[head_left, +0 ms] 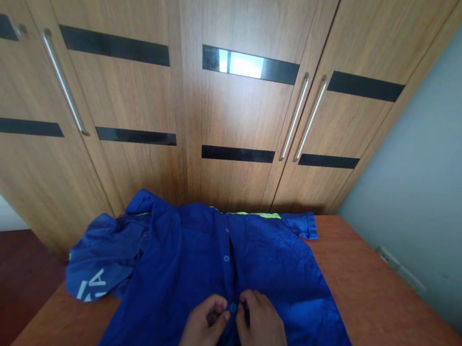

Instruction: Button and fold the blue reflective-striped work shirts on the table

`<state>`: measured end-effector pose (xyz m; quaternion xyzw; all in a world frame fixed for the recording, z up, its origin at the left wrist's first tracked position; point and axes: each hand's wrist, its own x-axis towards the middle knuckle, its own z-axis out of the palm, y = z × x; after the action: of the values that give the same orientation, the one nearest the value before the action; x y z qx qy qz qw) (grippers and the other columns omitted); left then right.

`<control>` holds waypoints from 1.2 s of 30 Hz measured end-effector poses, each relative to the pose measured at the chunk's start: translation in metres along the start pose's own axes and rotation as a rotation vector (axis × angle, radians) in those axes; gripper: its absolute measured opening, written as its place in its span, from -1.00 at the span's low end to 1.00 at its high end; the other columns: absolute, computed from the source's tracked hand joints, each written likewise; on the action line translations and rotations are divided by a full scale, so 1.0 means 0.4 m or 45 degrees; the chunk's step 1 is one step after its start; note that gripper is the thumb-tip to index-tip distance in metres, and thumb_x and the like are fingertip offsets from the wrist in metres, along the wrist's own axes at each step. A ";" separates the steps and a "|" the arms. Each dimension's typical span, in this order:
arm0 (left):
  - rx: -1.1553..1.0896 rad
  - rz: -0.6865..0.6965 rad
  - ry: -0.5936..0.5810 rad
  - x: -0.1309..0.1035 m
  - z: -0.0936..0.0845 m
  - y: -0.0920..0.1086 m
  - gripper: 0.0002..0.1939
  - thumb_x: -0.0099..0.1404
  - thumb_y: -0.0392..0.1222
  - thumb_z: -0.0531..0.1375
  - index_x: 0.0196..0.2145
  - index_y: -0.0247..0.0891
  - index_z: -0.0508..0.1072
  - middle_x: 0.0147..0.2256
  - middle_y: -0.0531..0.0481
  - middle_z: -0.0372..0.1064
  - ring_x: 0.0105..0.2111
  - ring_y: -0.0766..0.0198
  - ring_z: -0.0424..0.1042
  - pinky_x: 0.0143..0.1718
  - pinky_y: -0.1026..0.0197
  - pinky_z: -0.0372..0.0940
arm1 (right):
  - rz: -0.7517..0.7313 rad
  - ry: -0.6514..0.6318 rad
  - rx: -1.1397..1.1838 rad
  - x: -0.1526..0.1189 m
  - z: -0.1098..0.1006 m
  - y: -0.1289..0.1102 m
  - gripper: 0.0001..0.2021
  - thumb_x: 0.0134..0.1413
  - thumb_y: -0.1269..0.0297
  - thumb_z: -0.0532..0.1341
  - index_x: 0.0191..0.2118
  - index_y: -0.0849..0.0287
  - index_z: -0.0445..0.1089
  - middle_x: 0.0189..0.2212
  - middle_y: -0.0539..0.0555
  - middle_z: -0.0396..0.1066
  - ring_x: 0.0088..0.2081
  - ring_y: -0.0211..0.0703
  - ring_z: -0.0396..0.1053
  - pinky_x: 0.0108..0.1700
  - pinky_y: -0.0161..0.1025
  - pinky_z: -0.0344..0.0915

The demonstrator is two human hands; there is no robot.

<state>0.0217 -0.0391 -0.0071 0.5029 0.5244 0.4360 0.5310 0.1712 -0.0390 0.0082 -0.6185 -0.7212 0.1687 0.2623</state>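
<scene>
A blue buttoned garment (184, 264) lies spread on the reddish-brown table, its short sleeves at the far edge. Along its middle runs a front opening with several round buttons. My left hand (204, 327) pinches the cloth just left of a button (233, 307). On the other side of that button, my right hand (261, 327) has its thumb and fingers closed on the edge of the front opening. Both sets of fingertips are close together at the button.
Another bunched blue cloth with white lettering (105, 255) lies at the table's left. The wooden table (356, 288) meets a wardrobe (239, 111) with metal handles behind. A pale wall (442, 168) with a socket (389, 257) stands at the right.
</scene>
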 end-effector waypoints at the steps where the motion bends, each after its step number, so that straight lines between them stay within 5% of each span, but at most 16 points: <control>1: -0.008 -0.031 -0.013 -0.001 -0.002 -0.001 -0.71 0.07 0.04 0.25 -0.47 -0.26 0.38 -0.53 0.11 0.22 -0.50 0.32 0.23 -0.52 0.33 0.17 | 0.036 -0.008 0.040 0.001 0.005 0.007 -0.84 0.14 0.39 0.04 -0.36 0.12 0.35 -0.41 0.04 0.40 -0.30 -0.12 0.37 -0.23 -0.25 0.20; 5: -0.074 -0.120 -0.072 -0.003 -0.013 -0.003 -0.64 0.05 0.11 0.26 -0.41 -0.27 0.40 -0.53 0.13 0.18 -0.52 0.34 0.20 -0.58 0.35 0.12 | 0.094 -0.057 0.278 0.005 0.013 0.026 -0.86 0.09 0.42 0.08 -0.44 0.13 0.32 -0.50 -0.01 0.36 -0.42 -0.20 0.36 -0.33 -0.31 0.22; 10: -0.104 -0.118 -0.057 0.001 -0.013 -0.008 -0.65 0.06 0.09 0.27 -0.40 -0.27 0.42 -0.53 0.13 0.20 -0.53 0.37 0.18 -0.55 0.37 0.11 | -0.089 0.045 0.302 -0.009 -0.008 0.014 -0.78 0.09 0.47 0.06 -0.21 0.11 0.38 -0.25 0.07 0.37 -0.15 -0.14 0.34 -0.08 -0.24 0.24; 14: -0.062 -0.061 -0.012 0.001 -0.005 -0.007 -0.74 0.09 0.00 0.25 -0.44 -0.26 0.41 -0.53 0.12 0.24 -0.53 0.37 0.21 -0.51 0.36 0.14 | -0.235 -0.045 0.268 -0.018 -0.014 -0.001 -0.67 0.07 0.48 0.09 -0.05 0.05 0.35 -0.16 0.07 0.34 -0.09 -0.13 0.31 -0.03 -0.23 0.24; 25: 0.500 0.179 0.047 -0.013 -0.003 0.017 -0.86 0.19 -0.25 0.07 -0.37 -0.20 0.44 -0.43 0.04 0.44 -0.40 0.24 0.41 -0.31 0.28 0.23 | -0.169 -0.017 0.050 -0.008 0.009 0.000 -0.75 -0.01 0.53 0.12 -0.29 0.05 0.41 -0.30 -0.02 0.39 -0.22 -0.20 0.34 -0.16 -0.31 0.21; 32: 0.820 0.153 -0.151 -0.007 -0.027 0.036 -0.77 0.09 -0.40 0.02 -0.51 -0.18 0.42 -0.49 0.02 0.42 -0.44 0.21 0.41 -0.39 0.27 0.15 | -0.145 -0.138 0.029 -0.001 -0.012 -0.004 -0.66 -0.20 0.63 0.08 -0.35 0.06 0.39 -0.33 -0.02 0.36 -0.19 -0.17 0.31 -0.14 -0.31 0.21; 36: 0.854 0.246 -0.061 0.036 -0.046 0.082 -0.78 0.14 -0.37 0.04 -0.45 -0.16 0.45 -0.45 0.01 0.44 -0.42 0.21 0.42 -0.37 0.26 0.15 | -0.072 -0.056 -0.037 0.059 -0.010 -0.016 -0.80 -0.01 0.49 0.09 -0.37 0.09 0.41 -0.29 0.05 0.35 -0.17 -0.12 0.31 -0.11 -0.27 0.24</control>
<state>0.0063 -0.0198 0.0248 0.7066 0.5760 0.2757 0.3047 0.1660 -0.0174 0.0190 -0.5979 -0.7463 0.1642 0.2421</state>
